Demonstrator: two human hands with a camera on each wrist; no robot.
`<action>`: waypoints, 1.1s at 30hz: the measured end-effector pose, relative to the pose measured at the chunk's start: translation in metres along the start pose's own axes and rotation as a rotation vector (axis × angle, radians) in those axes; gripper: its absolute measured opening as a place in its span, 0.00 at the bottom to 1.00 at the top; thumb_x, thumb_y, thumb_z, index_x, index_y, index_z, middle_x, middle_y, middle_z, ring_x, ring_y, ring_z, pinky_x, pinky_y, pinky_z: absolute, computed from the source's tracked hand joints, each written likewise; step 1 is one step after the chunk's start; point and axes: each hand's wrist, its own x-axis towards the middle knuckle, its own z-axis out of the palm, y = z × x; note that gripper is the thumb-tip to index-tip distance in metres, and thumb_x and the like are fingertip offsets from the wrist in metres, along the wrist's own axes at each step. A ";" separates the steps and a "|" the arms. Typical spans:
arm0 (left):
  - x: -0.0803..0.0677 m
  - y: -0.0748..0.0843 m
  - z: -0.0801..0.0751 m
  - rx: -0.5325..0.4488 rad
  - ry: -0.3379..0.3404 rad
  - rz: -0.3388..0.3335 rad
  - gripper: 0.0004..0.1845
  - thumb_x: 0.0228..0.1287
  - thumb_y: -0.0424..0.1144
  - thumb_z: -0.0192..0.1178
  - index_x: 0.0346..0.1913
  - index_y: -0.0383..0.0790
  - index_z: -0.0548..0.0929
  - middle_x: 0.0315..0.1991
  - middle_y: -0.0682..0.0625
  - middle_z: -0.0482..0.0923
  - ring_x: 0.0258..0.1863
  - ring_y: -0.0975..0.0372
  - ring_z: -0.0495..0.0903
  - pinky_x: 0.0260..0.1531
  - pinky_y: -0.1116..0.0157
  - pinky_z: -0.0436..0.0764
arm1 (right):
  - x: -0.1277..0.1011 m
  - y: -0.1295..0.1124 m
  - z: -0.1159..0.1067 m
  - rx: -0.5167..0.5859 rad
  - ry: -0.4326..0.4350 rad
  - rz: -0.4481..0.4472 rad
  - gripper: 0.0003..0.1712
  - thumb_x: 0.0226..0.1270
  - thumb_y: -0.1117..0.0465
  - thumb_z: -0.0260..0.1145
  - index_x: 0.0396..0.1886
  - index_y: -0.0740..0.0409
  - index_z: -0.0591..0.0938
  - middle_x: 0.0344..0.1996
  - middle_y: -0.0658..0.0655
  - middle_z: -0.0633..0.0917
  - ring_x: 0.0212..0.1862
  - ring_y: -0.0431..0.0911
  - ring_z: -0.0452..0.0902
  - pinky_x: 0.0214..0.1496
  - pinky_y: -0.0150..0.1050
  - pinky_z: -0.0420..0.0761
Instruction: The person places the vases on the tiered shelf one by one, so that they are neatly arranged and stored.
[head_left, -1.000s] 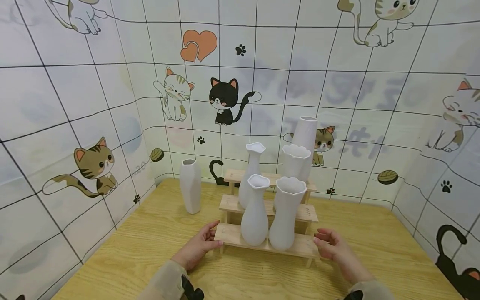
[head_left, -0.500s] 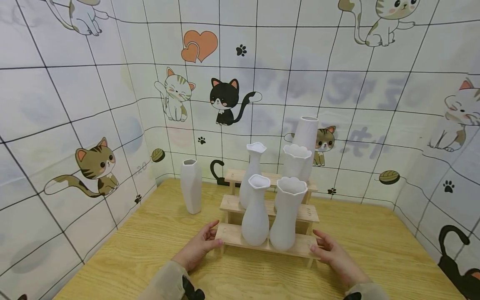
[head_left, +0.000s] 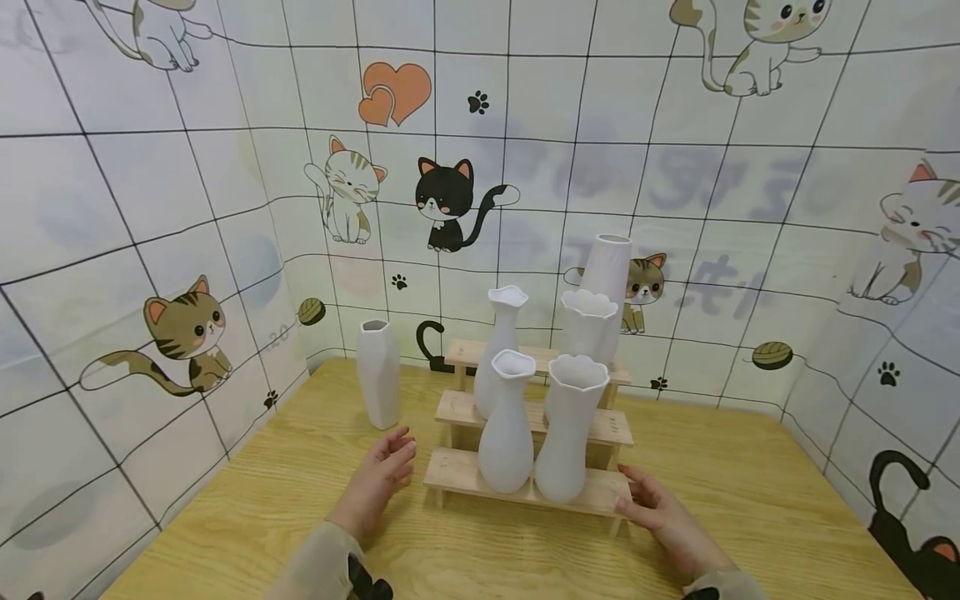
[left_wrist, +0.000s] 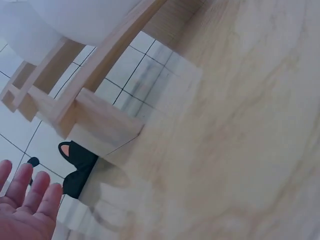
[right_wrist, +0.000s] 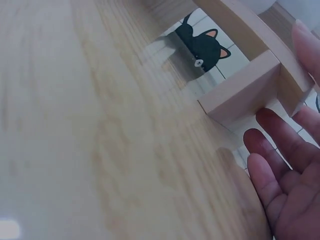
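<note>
A three-step wooden display stand (head_left: 457, 471) stands on the table, holding several white vases. On its bottom step are a narrow-necked vase (head_left: 505, 442) and a wavy-rimmed vase (head_left: 566, 442). My right hand (head_left: 667, 517) holds the right end of the bottom step, thumb at the front and fingers behind; in the right wrist view its fingers (right_wrist: 282, 135) reach below the board beside the leg. Left of the stand, my left hand (head_left: 378, 483) is apart from it, its fingers (left_wrist: 37, 192) extended and holding nothing. A faceted white vase (head_left: 379, 379) stands alone on the table beyond it.
Behind the front pair, another narrow-necked vase (head_left: 501, 333), a scalloped vase (head_left: 588, 321) and a tall vase (head_left: 607, 262) stand on the upper steps. The light wood table (head_left: 480, 558) meets cat-patterned wall sheeting (head_left: 540, 100) at the back and sides.
My left hand has let go of the stand's left end and moved left and away toward the lone vase. My right hand has shifted slightly inward onto the right end.
</note>
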 end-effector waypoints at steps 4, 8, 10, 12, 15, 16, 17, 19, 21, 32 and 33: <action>0.004 0.011 -0.010 0.005 0.127 0.055 0.30 0.56 0.48 0.55 0.59 0.42 0.59 0.53 0.44 0.61 0.52 0.53 0.62 0.49 0.56 0.62 | -0.002 0.003 -0.003 0.006 -0.020 -0.012 0.39 0.57 0.59 0.60 0.64 0.59 0.51 0.52 0.65 0.66 0.50 0.51 0.64 0.50 0.46 0.60; 0.012 0.023 -0.023 0.009 0.216 0.121 0.30 0.56 0.47 0.56 0.58 0.39 0.59 0.48 0.45 0.63 0.49 0.50 0.62 0.47 0.55 0.63 | -0.004 0.004 -0.006 0.032 -0.052 -0.019 0.40 0.57 0.61 0.60 0.65 0.58 0.50 0.54 0.66 0.64 0.50 0.51 0.64 0.50 0.44 0.61; 0.016 0.030 -0.029 0.025 0.268 0.151 0.30 0.56 0.47 0.56 0.58 0.38 0.59 0.46 0.45 0.62 0.47 0.52 0.63 0.47 0.55 0.63 | -0.004 0.005 -0.007 0.046 -0.077 -0.026 0.40 0.58 0.62 0.59 0.65 0.57 0.49 0.55 0.67 0.63 0.51 0.51 0.64 0.49 0.42 0.62; 0.020 0.036 -0.034 0.047 0.329 0.172 0.29 0.56 0.47 0.56 0.57 0.38 0.60 0.45 0.45 0.62 0.45 0.55 0.64 0.46 0.56 0.64 | -0.005 0.006 -0.008 0.052 -0.096 -0.041 0.40 0.58 0.63 0.59 0.65 0.57 0.48 0.55 0.67 0.63 0.51 0.51 0.64 0.49 0.41 0.63; 0.027 0.044 -0.041 0.077 0.409 0.190 0.30 0.55 0.47 0.57 0.57 0.40 0.59 0.48 0.45 0.60 0.44 0.58 0.63 0.44 0.58 0.65 | -0.005 0.009 -0.009 0.048 -0.109 -0.051 0.40 0.58 0.64 0.59 0.65 0.56 0.48 0.56 0.67 0.62 0.51 0.52 0.63 0.49 0.42 0.63; 0.029 0.045 -0.043 0.087 0.427 0.191 0.31 0.54 0.48 0.58 0.58 0.41 0.59 0.49 0.46 0.59 0.45 0.58 0.63 0.43 0.58 0.65 | -0.005 0.010 -0.010 0.047 -0.111 -0.049 0.40 0.58 0.63 0.59 0.65 0.55 0.48 0.56 0.67 0.62 0.52 0.52 0.63 0.49 0.43 0.62; 0.031 0.046 -0.045 0.104 0.436 0.190 0.33 0.53 0.49 0.59 0.59 0.42 0.58 0.50 0.46 0.58 0.45 0.58 0.62 0.43 0.58 0.64 | -0.005 0.010 -0.010 0.046 -0.115 -0.046 0.40 0.58 0.63 0.59 0.65 0.54 0.48 0.56 0.67 0.62 0.52 0.52 0.63 0.49 0.43 0.62; 0.036 0.049 -0.049 0.136 0.442 0.179 0.36 0.51 0.49 0.60 0.60 0.43 0.56 0.52 0.46 0.56 0.48 0.57 0.61 0.44 0.58 0.64 | -0.005 0.012 -0.011 0.046 -0.124 -0.038 0.40 0.58 0.62 0.59 0.66 0.53 0.47 0.57 0.67 0.62 0.53 0.52 0.62 0.50 0.44 0.61; 0.039 0.052 -0.052 0.180 0.438 0.155 0.40 0.49 0.51 0.61 0.62 0.44 0.53 0.54 0.46 0.55 0.50 0.56 0.60 0.45 0.57 0.64 | -0.005 0.013 -0.011 0.053 -0.131 -0.029 0.40 0.59 0.61 0.58 0.66 0.52 0.46 0.57 0.66 0.62 0.53 0.52 0.62 0.51 0.46 0.61; 0.066 0.060 -0.048 0.227 0.345 0.060 0.49 0.47 0.50 0.63 0.66 0.43 0.42 0.62 0.43 0.45 0.59 0.50 0.49 0.52 0.51 0.57 | -0.005 0.011 -0.014 0.054 -0.169 -0.047 0.38 0.62 0.62 0.55 0.66 0.56 0.45 0.56 0.65 0.64 0.52 0.48 0.65 0.50 0.44 0.61; 0.069 0.060 -0.048 0.229 0.351 0.058 0.50 0.46 0.50 0.63 0.66 0.43 0.42 0.62 0.43 0.45 0.59 0.49 0.49 0.52 0.51 0.57 | -0.006 0.010 -0.014 0.059 -0.174 -0.049 0.38 0.62 0.62 0.54 0.66 0.56 0.44 0.56 0.65 0.64 0.52 0.48 0.65 0.50 0.44 0.61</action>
